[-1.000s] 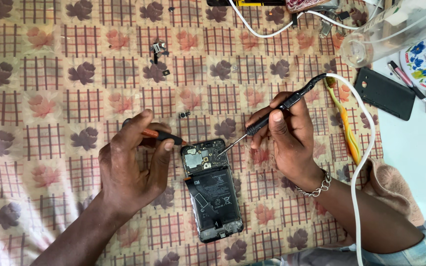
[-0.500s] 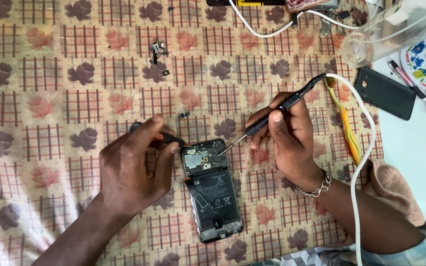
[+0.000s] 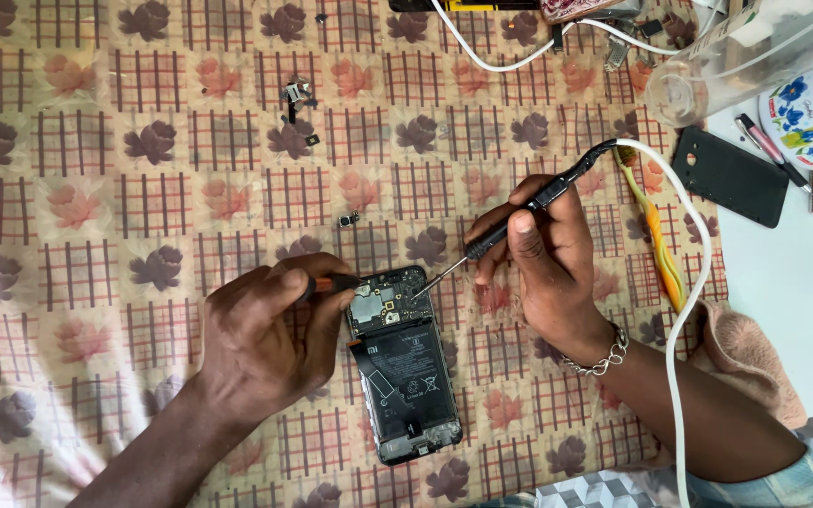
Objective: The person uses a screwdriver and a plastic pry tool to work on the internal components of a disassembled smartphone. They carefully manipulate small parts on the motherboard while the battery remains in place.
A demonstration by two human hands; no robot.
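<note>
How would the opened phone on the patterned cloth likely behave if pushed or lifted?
The opened phone is flat, so it probably slides rather than rolls. Its exposed circuit board looks fragile. The soft cloth likely grips it somewhat.

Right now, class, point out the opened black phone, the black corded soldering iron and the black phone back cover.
opened black phone [image 3: 405, 376], head view, battery.
black corded soldering iron [image 3: 482, 241], head view, handle.
black phone back cover [image 3: 729, 176], head view, centre.

A beige cloth [image 3: 143, 235] with red grids and brown-pink flowers lies under the black opened phone [image 3: 402, 376], a white cable [image 3: 684, 310] and a black-handled soldering iron [image 3: 510, 221].
</note>
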